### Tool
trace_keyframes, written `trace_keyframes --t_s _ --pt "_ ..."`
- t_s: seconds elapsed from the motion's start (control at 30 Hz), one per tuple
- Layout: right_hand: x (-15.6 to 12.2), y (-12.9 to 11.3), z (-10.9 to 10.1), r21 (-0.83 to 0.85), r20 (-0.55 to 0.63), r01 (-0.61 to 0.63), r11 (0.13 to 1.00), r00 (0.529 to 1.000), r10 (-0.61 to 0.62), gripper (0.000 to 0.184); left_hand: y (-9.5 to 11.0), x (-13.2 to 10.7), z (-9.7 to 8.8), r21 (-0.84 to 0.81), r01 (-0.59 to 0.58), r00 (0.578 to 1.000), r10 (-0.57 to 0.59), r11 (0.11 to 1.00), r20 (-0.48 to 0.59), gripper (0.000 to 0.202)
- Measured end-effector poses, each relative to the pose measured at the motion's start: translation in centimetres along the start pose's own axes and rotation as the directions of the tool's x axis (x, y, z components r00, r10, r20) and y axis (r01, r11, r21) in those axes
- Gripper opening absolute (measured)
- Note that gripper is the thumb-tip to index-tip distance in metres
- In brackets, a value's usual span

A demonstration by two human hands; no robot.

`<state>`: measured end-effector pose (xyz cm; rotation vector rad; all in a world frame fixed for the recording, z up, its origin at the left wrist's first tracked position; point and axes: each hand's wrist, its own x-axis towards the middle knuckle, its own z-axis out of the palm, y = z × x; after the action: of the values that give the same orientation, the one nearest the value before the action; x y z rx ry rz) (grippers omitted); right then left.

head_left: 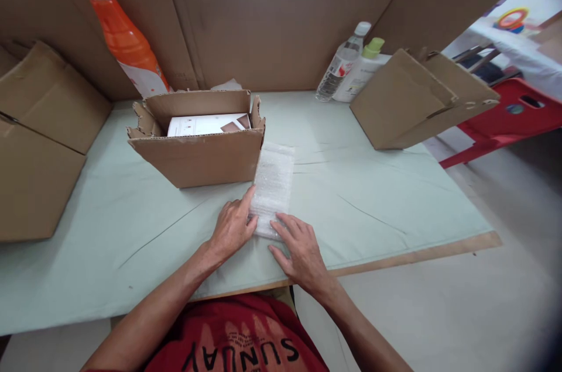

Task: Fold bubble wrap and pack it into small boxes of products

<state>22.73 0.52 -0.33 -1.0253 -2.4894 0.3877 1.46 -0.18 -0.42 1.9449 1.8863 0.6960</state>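
A flat, folded strip of bubble wrap [274, 176] lies on the table, reaching from near its front edge to beside the cardboard box. At its left edge is my left hand [232, 224], index finger stretched out along the wrap and thumb resting near its lower end. My right hand [301, 246] touches the lower right corner with its fingertips, fingers apart and thumb spread. Just beyond my left hand stands the open cardboard box [199, 158]. Inside it sits a white printed box [197, 125], mostly hidden by the walls.
A light green cloth [351, 208] covers the table. An orange bottle [127, 38] stands behind the box; a larger carton [39, 150] is at left. Toward the back right are a clear bottle [340, 65], a white bottle [357, 76] and another carton [404, 103]. Cardboard [281, 21] walls the back.
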Motion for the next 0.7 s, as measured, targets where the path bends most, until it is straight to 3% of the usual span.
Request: trace_keyframes --t_s 0.17,0.27,0.33,0.43,0.6,0.7 --pt "0.6 0.2 0.2 -0.054 -0.01 0.007 0.999 1.0 -0.008 0.027 0.6 -1.5 -1.4 -0.009 -0.124 0.977 0.121 0.992 -0.177 0.056" --pt "0.8 0.4 -0.3 -0.005 -0.024 0.031 0.999 0.999 -0.031 0.026 0.9 -2.8 -2.2 -0.005 -0.297 0.948 0.295 0.955 -0.117 0.046" --pt "0.8 0.6 -0.7 0.073 0.0 0.02 0.997 1.0 -0.02 0.025 1.0 -3.6 -2.3 -0.056 -0.338 0.941 0.336 0.939 -0.042 0.034" --pt "0.7 0.6 -1.5 0.16 0.012 -0.013 0.987 1.0 0.011 0.023 0.8 -4.1 -1.9 -0.159 -0.242 0.97 0.241 0.957 -0.029 0.029" --pt "-0.1 -0.3 -2.7 -0.016 -0.256 0.042 0.999 0.966 -0.045 0.032 0.4 -3.0 -0.9 -0.175 -0.114 0.993 0.109 0.978 -0.036 0.037" --pt "-0.4 -0.8 -2.4 -0.077 -0.142 0.118 0.99 0.982 -0.128 0.027 0.4 -2.1 -0.4 -0.142 -0.091 0.996 0.086 0.986 -0.037 0.039"
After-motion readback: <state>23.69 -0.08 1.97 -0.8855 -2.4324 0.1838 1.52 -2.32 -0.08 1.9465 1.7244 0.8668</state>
